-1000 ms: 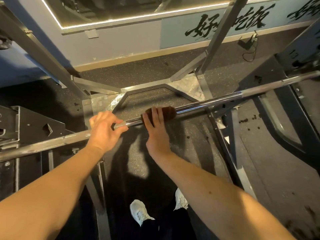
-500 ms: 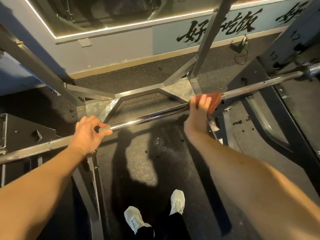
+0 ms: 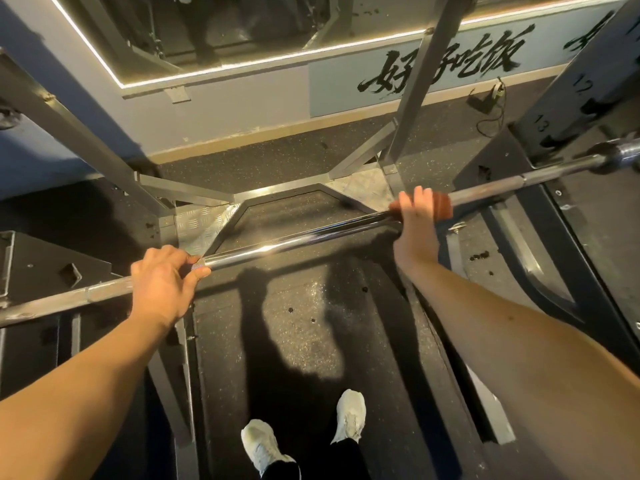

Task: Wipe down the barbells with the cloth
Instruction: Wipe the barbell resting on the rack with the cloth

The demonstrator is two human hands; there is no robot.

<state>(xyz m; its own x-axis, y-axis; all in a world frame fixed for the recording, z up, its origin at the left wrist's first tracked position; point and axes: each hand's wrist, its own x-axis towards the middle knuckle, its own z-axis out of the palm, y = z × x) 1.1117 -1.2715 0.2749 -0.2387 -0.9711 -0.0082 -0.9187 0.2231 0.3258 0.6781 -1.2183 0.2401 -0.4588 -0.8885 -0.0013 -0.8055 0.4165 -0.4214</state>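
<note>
The barbell (image 3: 294, 242) lies across the grey metal rack (image 3: 420, 81), going from the low left side up to the right side, where its thicker sleeve end (image 3: 623, 152) sits by a black upright (image 3: 568, 98) marked with the numbers 12 and 13. The middle part of the bar is shiny, while the left part looks dull and worn.

The left hand (image 3: 162, 285) grips the bar from above, near the left side of the rack, with its fingers (image 3: 194, 261) curled round the knurled steel. The right hand (image 3: 414, 223) holds a reddish-brown cloth (image 3: 441, 206) that is wrapped round the bar, near the right rear upright. Its fingers are closed over the cloth and press it on the bar.

The floor (image 3: 304, 341) is dark speckled rubber, and the shadow of the person falls on it. Two pale shoes (image 3: 263, 445) stand at the near edge. The base of the rack has checker-plate corners (image 3: 201, 226).

Behind the rack, a grey wall carries a mirror (image 3: 207, 29) with a bright light strip along its edge. Beside it, a pale blue panel (image 3: 346, 84) has large black brush characters. At the foot of the wall lies a small thing with a cable (image 3: 491, 98), perhaps a charger; it is too small to tell.
</note>
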